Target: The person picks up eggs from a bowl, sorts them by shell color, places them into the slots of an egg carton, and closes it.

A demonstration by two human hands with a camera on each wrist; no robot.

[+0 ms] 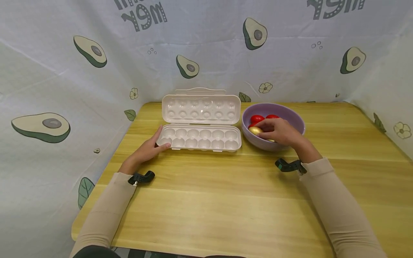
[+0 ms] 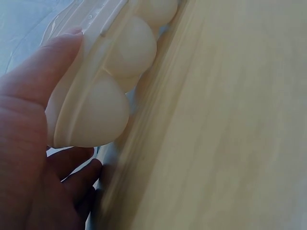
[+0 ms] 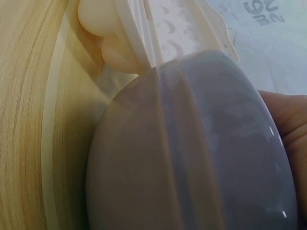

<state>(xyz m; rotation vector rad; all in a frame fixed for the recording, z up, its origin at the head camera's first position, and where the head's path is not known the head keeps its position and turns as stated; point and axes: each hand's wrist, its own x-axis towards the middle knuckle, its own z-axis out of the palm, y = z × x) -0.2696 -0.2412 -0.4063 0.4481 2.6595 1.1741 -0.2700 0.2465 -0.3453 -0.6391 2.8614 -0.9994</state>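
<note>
Your right hand (image 1: 280,132) pinches a gold egg (image 1: 255,130) inside the purple bowl (image 1: 264,144); your left hand (image 1: 149,149) grips the egg tray (image 1: 206,133) just left of the bowl. That glossy egg could slip from an off-centre pinch, and a left-hand tug could tilt the tray.

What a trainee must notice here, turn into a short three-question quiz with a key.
1. Multiple choice. What is the left hand gripping?
a) a red egg
b) one end of the egg tray
c) nothing

2. True or false: the lid of the egg tray is open.

3. Fill in the missing colour: inside the purple bowl, the right hand touches a ____ egg.

Key
1. b
2. True; it stands up behind the hollows.
3. Gold; the head view shows the fingertips at the gold egg.
</note>
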